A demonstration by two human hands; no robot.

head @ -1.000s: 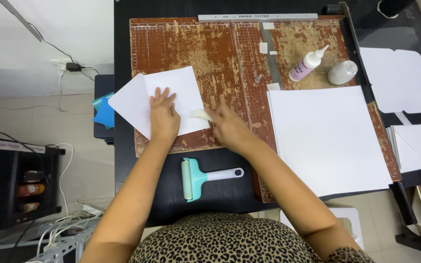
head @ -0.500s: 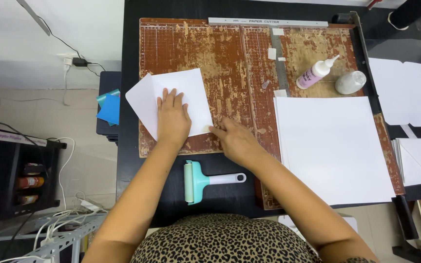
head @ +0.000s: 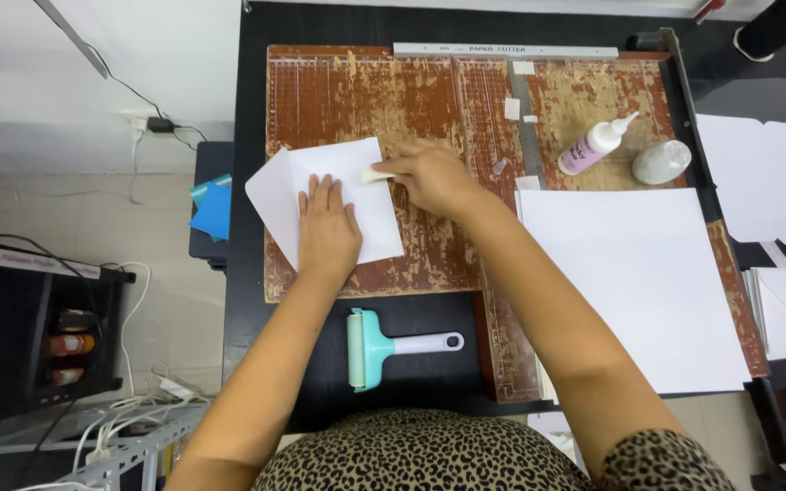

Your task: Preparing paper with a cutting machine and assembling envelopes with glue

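Our left hand [head: 327,232] lies flat, pinning the folded paper [head: 357,205] near the cutting board's [head: 429,100] left edge. Our right hand [head: 429,177] pinches a small creasing tool [head: 377,174] on the paper's upper edge. The paper looks light, thin and likely to slide, so press it flat rather than lift it.

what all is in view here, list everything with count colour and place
folded paper: 1, white, on the cutter board, left part
small folding tool: 1, cream, on the folded paper's top edge
paper cutter board: 1, worn brown, on the black table
large sheet: 1, white, right of the board
glue bottle: 1, white and pink, lying upper right
round lid: 1, grey, beside the bottle
roller: 1, teal with white handle, near table edge
blue paper: 1, left of table
left hand: flat on folded paper
right hand: pinching the folding tool
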